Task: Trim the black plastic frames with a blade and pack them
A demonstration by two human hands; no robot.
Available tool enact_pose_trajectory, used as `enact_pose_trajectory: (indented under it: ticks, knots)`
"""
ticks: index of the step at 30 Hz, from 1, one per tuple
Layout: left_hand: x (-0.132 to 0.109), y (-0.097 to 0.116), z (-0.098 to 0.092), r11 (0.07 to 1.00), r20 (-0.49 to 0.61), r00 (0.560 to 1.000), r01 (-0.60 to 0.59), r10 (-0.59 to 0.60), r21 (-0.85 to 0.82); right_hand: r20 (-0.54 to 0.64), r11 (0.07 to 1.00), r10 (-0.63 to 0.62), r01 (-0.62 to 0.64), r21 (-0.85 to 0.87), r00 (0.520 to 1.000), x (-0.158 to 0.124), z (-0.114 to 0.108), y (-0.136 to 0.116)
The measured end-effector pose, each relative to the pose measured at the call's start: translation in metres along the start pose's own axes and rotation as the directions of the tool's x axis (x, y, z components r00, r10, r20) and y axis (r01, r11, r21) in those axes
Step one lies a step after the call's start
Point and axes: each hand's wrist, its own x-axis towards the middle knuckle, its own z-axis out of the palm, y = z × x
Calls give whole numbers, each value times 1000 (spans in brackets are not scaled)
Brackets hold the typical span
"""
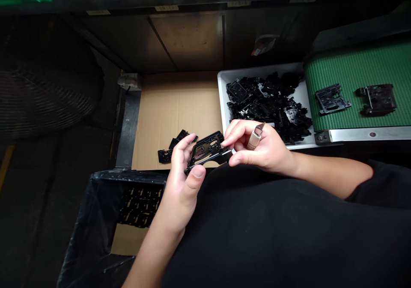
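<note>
Two bare hands meet above the person's lap, both closed on one black plastic frame (207, 148). The left hand (181, 181) grips the frame's left end, fingers behind it and thumb pressed on the lower edge. The right hand (263, 151) pinches the right end between thumb and forefinger and also carries a small metal blade tool (255, 138) tucked between its fingers — whether the blade touches the frame is hard to tell from this angle.

The frame is flat, with open cut-outs and thin ribs. It looks light and stiff, probably brittle at the ribs, so the outer edges seem the safest place to hold it.

Just beyond the hands, a few loose parts (175, 146) lie on a cardboard sheet (173, 103) covering the counter. To the right sits a white tray (221, 95) heaped with black parts, and past it a green conveyor belt (353, 65) bears two more. Lower left — a crate lined with a black bag (93, 202), with parts stacked inside.
</note>
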Motion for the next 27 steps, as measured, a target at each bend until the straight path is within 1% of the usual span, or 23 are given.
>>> enact_pose_trajectory:
  ticks: [4,8,13,17,20,25,27]
  knots:
    - [0,4,4,998,-50,998,-44,43,-35,89,999,-16,19,-27,996,-2,-6,1]
    - [2,0,-6,987,16,986,-163,163,0,186,995,-48,63,-77,981,-5,-13,1]
    - [-1,1,-14,932,42,940,-342,339,120,261,985,-81,118,-129,962,-7,-17,-2]
    - [-6,9,-13,889,40,903,-429,429,162,286,978,-104,150,-145,953,-9,-17,-5]
    - [-10,15,-12,866,42,885,-463,463,189,286,979,-110,153,-134,952,-10,-16,-8]
    - [-13,23,-13,860,13,893,-438,451,262,274,980,-107,147,-131,956,-13,-14,-11]
    - [-13,24,-15,846,17,892,-434,452,311,265,982,-112,148,-120,958,-14,-13,-11]
